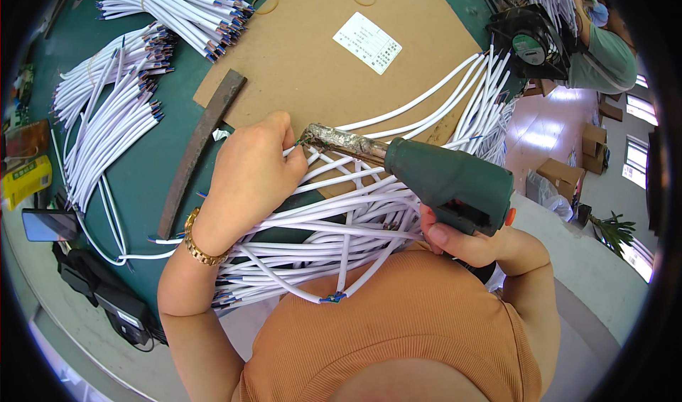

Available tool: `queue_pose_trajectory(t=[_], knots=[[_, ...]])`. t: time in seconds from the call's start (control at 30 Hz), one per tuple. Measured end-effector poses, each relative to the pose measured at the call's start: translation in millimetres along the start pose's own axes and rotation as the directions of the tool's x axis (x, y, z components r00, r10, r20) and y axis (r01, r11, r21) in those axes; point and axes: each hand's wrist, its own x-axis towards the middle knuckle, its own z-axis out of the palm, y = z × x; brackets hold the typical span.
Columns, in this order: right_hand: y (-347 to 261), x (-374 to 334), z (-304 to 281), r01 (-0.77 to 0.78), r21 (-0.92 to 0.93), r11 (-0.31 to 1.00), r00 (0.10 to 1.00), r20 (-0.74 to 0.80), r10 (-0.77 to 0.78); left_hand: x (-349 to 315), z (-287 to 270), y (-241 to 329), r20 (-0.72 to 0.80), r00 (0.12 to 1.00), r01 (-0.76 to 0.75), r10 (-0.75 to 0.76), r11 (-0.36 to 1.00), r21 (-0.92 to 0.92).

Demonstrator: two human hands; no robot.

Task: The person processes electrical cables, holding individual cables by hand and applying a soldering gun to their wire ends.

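Observation:
My left hand [257,167] pinches the end of a white cable [290,150] between thumb and fingertips. Right beside those fingertips is the scorched metal nozzle of a dark green heat gun [447,178]. My right hand [465,242] is wrapped round the gun's grip, which its body partly hides. Under the gun and my left wrist lies a loose heap of white cables [334,224], some crossing each other. Near my body, two cables meet at a small blue-green joint [332,298]. The tip of the cable in my left hand is too small to make out.
A brown cardboard sheet [312,54] with a white label [367,42] covers the green table. Left of it are a rusty metal bar [202,153] and bundled white cables [177,8]. A phone [50,225] and yellow packet [27,182] lie far left. Another person's arm [600,57] is at upper right.

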Motion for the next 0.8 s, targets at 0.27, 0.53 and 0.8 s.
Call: queue_pose_trajectory(t=[0.27,0.53,0.8], knots=[[-11,4,-1,0.11,-0.204,0.973,0.994,0.031,-0.106,1,-2,1,0.056,0.998,0.018,-0.019,1.0,0.024],[-1,-2,0,-0.008,-0.131,0.991,1.0,0.008,0.009,1,1,-1,-0.001,1.0,-0.012,0.012,1.0,-0.009],[-1,-4,-1,-0.05,0.037,0.998,0.999,-0.001,0.05,2,-3,4,0.052,0.999,0.016,-0.017,0.999,0.029]])
